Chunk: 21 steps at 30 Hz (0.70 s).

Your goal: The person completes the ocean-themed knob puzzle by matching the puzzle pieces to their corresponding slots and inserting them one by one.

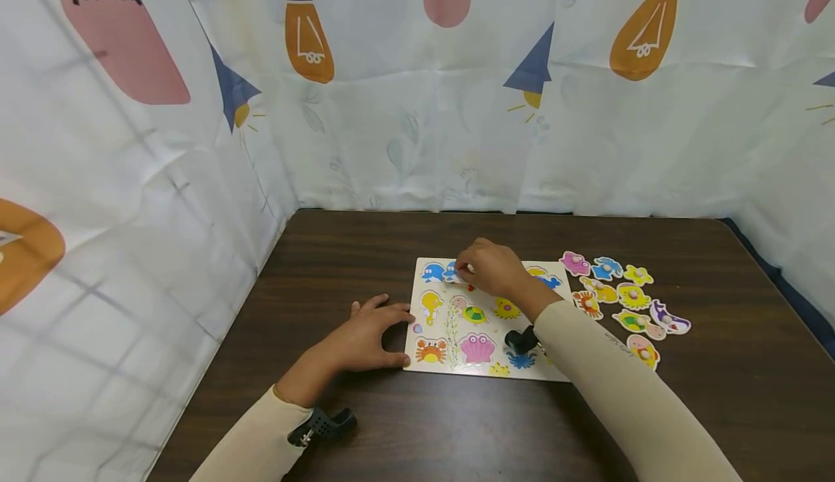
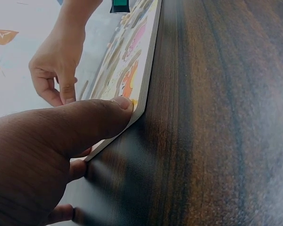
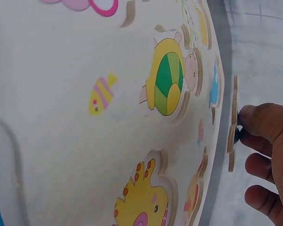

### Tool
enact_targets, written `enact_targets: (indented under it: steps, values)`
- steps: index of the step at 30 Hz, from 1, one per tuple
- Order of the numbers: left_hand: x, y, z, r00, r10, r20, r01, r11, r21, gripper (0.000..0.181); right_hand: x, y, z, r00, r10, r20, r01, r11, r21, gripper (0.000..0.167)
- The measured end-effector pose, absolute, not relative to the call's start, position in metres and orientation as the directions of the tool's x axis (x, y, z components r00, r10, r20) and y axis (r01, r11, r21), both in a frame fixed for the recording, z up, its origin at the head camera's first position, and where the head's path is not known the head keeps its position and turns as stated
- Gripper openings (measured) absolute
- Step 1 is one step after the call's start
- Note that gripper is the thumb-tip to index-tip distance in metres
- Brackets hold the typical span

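A white peg puzzle board (image 1: 485, 322) with printed sea animals lies flat on the table. Above its far left part, my right hand (image 1: 489, 268) pinches a thin wooden puzzle piece (image 3: 233, 122) by the small knob on its back. The right wrist view shows that piece edge-on and apart from the board, so its picture is hidden. My left hand (image 1: 368, 333) rests at the board's left edge with fingers spread. Its thumb (image 2: 101, 120) touches the near left corner. Cut-out recesses show on the board, among them a turtle (image 3: 170, 77) and a crab (image 1: 431, 350).
Several loose knobbed pieces lie right of the board, including a pink one (image 1: 575, 263), a blue one (image 1: 607, 268), a purple one (image 1: 670, 317) and a turtle piece (image 1: 636, 321). The dark wooden table (image 1: 417, 424) meets a printed white curtain (image 1: 417, 127) behind and at left.
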State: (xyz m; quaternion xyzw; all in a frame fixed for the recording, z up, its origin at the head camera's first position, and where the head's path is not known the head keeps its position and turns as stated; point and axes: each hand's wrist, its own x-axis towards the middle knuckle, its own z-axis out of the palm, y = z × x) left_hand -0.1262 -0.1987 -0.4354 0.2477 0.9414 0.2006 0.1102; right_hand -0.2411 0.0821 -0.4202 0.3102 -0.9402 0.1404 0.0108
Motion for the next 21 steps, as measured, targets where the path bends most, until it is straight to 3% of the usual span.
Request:
enact_targets:
  steps: [21]
  values:
    - [-0.125, -0.198, -0.435, -0.856, 0.507, -0.106, 0.415, 0.794, 0.444, 0.062, -0.243, 0.064, -0.418, -0.805, -0.589, 0.071, -0.587, 0.773, -0.243, 0.01]
